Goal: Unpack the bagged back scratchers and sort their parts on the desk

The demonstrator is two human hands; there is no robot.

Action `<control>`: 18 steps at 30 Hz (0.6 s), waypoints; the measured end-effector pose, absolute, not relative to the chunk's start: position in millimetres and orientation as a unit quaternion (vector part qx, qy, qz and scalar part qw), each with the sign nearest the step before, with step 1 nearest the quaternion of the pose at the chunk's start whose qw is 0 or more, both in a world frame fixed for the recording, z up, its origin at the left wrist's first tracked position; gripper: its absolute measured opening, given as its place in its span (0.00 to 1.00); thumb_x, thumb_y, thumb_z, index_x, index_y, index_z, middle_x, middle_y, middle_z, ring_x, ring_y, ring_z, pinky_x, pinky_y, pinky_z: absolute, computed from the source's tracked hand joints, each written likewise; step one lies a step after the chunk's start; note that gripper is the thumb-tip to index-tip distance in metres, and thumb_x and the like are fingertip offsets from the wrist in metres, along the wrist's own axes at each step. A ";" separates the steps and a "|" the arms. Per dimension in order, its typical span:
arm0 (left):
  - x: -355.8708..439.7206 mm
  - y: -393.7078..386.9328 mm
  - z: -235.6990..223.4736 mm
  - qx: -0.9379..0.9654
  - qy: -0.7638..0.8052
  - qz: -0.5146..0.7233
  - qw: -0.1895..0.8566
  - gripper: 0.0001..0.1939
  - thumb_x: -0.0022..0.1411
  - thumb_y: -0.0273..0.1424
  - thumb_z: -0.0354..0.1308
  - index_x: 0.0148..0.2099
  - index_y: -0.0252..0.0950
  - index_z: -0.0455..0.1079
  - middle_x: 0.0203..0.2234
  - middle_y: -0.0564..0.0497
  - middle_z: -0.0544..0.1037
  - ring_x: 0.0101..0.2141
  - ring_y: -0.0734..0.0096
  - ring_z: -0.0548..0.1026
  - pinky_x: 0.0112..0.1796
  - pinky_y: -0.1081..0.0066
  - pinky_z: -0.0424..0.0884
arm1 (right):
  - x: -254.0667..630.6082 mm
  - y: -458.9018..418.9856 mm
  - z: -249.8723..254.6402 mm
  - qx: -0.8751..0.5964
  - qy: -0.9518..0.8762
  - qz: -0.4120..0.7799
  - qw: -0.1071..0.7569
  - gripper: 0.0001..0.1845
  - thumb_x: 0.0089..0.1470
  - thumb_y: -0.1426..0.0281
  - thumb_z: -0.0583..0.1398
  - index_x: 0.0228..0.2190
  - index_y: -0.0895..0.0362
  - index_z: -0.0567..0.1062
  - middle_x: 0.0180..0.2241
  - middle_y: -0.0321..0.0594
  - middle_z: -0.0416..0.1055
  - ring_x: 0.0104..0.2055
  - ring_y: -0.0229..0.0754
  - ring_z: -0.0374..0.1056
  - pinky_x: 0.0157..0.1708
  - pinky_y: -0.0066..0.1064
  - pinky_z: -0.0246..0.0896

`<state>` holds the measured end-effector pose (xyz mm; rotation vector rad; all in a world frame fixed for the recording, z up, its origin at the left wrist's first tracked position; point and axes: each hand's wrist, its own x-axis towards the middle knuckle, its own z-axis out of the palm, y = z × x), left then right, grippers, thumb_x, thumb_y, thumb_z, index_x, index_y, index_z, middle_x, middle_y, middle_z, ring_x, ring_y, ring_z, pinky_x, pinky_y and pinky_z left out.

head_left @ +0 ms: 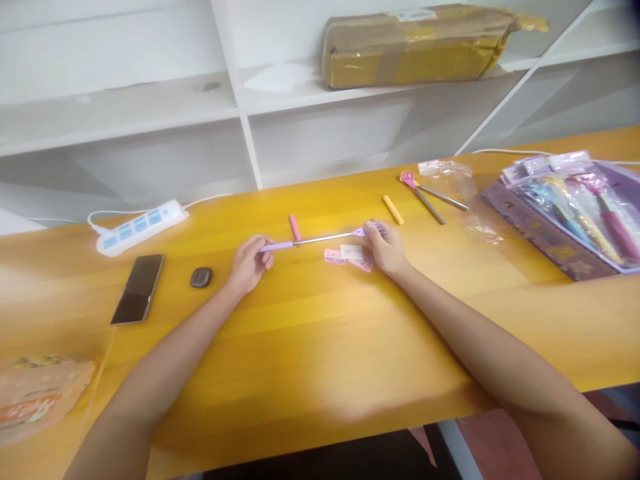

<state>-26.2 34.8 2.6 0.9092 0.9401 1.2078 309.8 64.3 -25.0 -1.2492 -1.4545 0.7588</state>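
Note:
My left hand (249,264) is closed around the purple handle of a thin telescopic metal rod (320,239). My right hand (385,248) pinches the purple ornament at the rod's other end. The rod stretches level between both hands, just above the yellow wooden table (310,347). Small pink and white tags (347,255) lie under it beside my right hand. A loose pink cap (295,227) lies just behind the rod.
A yellow cap (393,209), two more rods (433,199) and clear plastic wrappers (450,175) lie to the right. A purple box of packaged items (570,213) sits far right. A phone (139,288), dark small case (201,277) and power strip (141,227) lie left. White shelves behind hold a cardboard parcel (415,45).

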 end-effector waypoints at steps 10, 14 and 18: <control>-20.8 6.8 17.7 0.835 0.537 0.119 0.014 0.25 0.81 0.46 0.47 0.41 0.35 0.75 0.36 0.44 0.80 0.40 0.61 0.76 0.40 0.67 0.66 | 323.6 67.3 -19.1 -0.535 -0.678 0.261 0.431 0.38 0.65 0.34 0.53 0.24 0.55 0.67 0.23 0.36 0.64 0.27 0.38 0.61 0.31 0.31 0.54; -10.5 -0.5 29.4 0.808 0.588 -0.009 -0.039 0.20 0.82 0.38 0.46 0.49 0.33 0.76 0.42 0.39 0.82 0.42 0.57 0.79 0.37 0.66 0.68 | 320.5 55.4 -11.0 -0.525 -0.732 0.257 0.351 0.34 0.68 0.39 0.54 0.26 0.55 0.69 0.22 0.36 0.68 0.25 0.39 0.63 0.29 0.31 0.54; -14.7 3.8 34.0 0.783 0.619 -0.050 -0.015 0.17 0.79 0.35 0.49 0.48 0.34 0.78 0.41 0.39 0.84 0.43 0.52 0.82 0.37 0.64 0.70 | 312.9 44.6 -5.9 -0.514 -0.750 0.297 0.290 0.30 0.68 0.42 0.56 0.31 0.55 0.74 0.24 0.39 0.74 0.26 0.41 0.68 0.28 0.31 0.57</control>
